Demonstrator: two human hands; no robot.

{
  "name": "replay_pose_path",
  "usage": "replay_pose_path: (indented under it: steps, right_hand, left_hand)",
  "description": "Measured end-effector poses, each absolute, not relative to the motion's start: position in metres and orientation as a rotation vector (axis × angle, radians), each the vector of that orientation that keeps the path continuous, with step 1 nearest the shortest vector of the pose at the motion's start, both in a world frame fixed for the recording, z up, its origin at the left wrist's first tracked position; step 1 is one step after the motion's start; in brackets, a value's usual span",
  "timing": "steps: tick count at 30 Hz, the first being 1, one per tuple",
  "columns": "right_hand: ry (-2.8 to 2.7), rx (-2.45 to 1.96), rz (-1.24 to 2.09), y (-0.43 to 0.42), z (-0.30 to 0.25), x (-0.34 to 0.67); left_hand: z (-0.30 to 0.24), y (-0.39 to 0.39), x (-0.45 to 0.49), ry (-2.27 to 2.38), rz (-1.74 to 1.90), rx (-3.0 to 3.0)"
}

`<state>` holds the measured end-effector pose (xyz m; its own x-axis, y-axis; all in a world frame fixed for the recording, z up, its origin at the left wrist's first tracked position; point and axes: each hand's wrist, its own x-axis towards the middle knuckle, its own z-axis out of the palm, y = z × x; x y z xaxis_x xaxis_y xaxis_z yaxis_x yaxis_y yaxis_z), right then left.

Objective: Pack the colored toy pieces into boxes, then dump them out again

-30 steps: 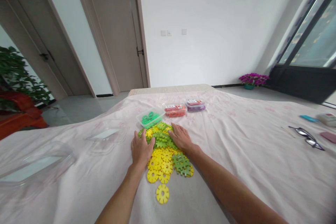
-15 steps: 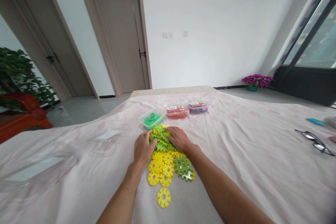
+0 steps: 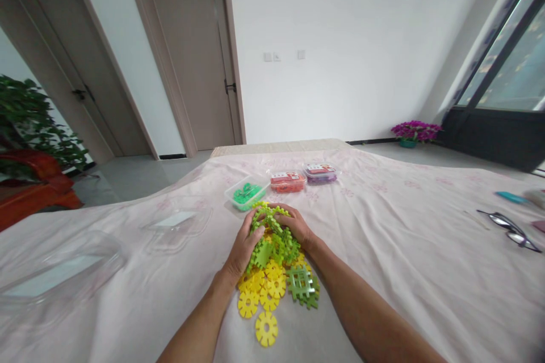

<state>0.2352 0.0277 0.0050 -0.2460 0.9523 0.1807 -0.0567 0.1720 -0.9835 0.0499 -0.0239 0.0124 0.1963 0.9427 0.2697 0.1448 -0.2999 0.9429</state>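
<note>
My left hand (image 3: 242, 248) is curved around the left side of a heap of lime-green interlocking plastic pieces (image 3: 281, 247). From the other side my right hand (image 3: 300, 227) cups the same heap, its fingers bent over the top and partly hidden. Both hands press on the pieces between them. Under and in front of the heap lie several yellow notched discs (image 3: 266, 329), flat and overlapping. A couple of darker green lattice squares (image 3: 300, 282) rest on the right of the discs, near my right wrist.
Behind the heap stands an uncovered clear box (image 3: 231, 197) with green pieces. Beside it are boxes of red pieces (image 3: 288, 182) and purple pieces (image 3: 321, 174). Clear plastic trays or lids (image 3: 108, 266) lie left; glasses (image 3: 506, 224) lie right on the pink-white cloth (image 3: 404, 249).
The lime-green heap has been drawn toward me and gathered higher between my hands. The yellow discs and lattice squares have slid slightly nearer. My left hand has shifted right.
</note>
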Motion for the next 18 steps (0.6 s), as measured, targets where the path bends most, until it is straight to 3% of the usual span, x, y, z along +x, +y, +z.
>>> replay_pose_path:
  steps: [4,11,15,18]
  right_hand:
    - [-1.271,-0.968,1.380,0.028,0.009,0.240]
    - [-1.270,-0.970,1.409,0.025,0.009,0.241]
    - [-1.233,-0.963,1.433,0.027,0.007,0.238]
    - [-1.209,-0.961,1.442,0.026,0.009,0.237]
  left_hand:
    - [0.026,-0.034,0.053,0.898,1.117,1.628]
    - [0.055,-0.044,0.039,0.956,0.620,2.106]
    - [0.045,-0.060,0.039,1.083,0.297,2.335]
    - [0.033,-0.071,0.045,1.115,0.287,2.402]
